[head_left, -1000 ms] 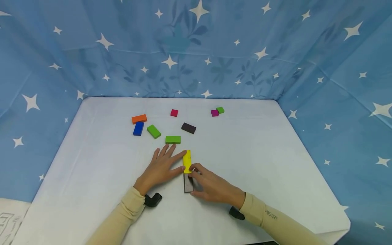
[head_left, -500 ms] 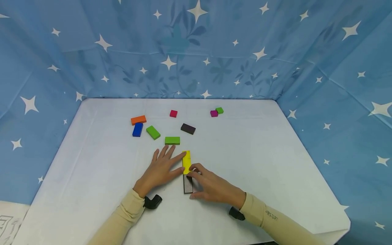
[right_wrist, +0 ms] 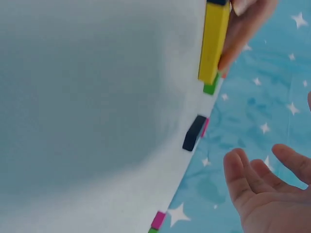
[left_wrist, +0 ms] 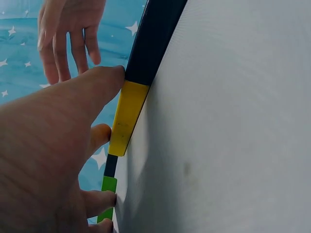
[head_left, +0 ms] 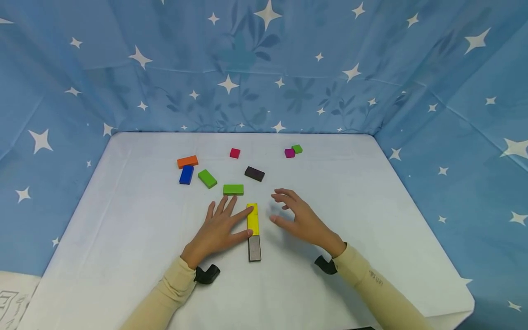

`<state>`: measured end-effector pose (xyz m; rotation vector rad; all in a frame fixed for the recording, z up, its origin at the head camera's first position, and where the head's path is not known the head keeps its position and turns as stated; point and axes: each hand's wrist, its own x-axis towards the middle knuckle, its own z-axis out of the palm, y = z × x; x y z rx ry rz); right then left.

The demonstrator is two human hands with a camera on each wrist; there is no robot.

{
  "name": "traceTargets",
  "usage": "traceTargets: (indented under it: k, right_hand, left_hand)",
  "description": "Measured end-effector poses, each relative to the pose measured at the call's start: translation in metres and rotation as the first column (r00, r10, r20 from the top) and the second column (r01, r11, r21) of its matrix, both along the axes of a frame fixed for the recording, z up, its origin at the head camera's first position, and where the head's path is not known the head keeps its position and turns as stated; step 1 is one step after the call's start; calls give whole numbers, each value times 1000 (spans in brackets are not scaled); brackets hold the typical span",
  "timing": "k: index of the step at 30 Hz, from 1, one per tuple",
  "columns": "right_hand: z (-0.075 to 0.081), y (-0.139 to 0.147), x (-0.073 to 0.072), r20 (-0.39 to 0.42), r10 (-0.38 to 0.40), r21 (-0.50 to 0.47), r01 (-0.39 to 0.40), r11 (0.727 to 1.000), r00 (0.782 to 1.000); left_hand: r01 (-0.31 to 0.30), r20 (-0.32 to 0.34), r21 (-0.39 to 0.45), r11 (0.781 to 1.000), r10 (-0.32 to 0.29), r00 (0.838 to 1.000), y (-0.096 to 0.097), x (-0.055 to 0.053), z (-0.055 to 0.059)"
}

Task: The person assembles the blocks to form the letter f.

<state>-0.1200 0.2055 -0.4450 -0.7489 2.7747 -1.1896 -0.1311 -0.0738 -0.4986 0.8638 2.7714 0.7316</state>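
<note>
A yellow block lies end to end with a dark block, whose top looks grey in the head view. My left hand is spread flat, its index fingertip and thumb on the yellow block. Its middle and ring fingertips come up to the near edge of a green block; whether they touch it I cannot tell. The left wrist view shows the thumb where the yellow block meets the dark one. To the right, my right hand hovers above the table with loosely bent fingers, holding nothing.
Behind the hands lie a second green block, a blue block, an orange block and a black block. Farther back are a red cube, a purple cube and a small green block. A blue star-patterned curtain surrounds the white table.
My right hand has let go of the blocks, lifted and moved away to the right and forward. My left hand keeps its place on the yellow block.
</note>
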Motion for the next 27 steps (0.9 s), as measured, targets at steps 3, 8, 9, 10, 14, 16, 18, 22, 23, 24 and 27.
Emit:
traceTargets:
  k: [3,8,9,10,14,16,18,22,23,24,27]
  right_hand:
    - [4,5,-11,-14,-50,-54,49,997,999]
    - [7,12,-34,13,-135,-124,136,983,991]
    - [8,13,-40,19,-147,-134,148,980,989]
    - [9,13,-44,24,-156,-147,158,976,987]
    - [9,12,-59,33,-172,-174,176,969,984]
    - [8,10,-64,52,-173,-171,180,969,983]
    - [7,7,-66,78,-169,-155,179,972,983]
    - [3,0,-67,129,-144,-99,157,983,981]
    - [2,-1,-67,137,-139,-80,150,985,981]
    - [1,-3,-67,141,-134,-58,143,988,981]
    - [-1,-7,-69,149,-126,-13,129,992,981]
  left_hand:
    - [-4,5,-3,1000,4,1000,0,1,0]
    - [-5,11,-2,1000,5,1000,0,1,1]
    - [-4,11,1,1000,4,1000,0,1,1]
    - [-4,11,1,1000,4,1000,0,1,0]
    - [-1,11,-4,1000,1,1000,0,0,-1]
    - [1,7,-7,1000,-1,1000,0,-1,-2]
    - [2,3,-10,1000,-2,1000,1,-1,-3]
    - [6,-9,-12,1000,-6,1000,0,-1,-3]
    - [6,-9,-14,1000,-6,1000,0,-1,-3]
    - [7,-9,-14,1000,-7,1000,0,-1,-3]
    - [8,-11,-19,1000,-9,1000,0,-2,-3]
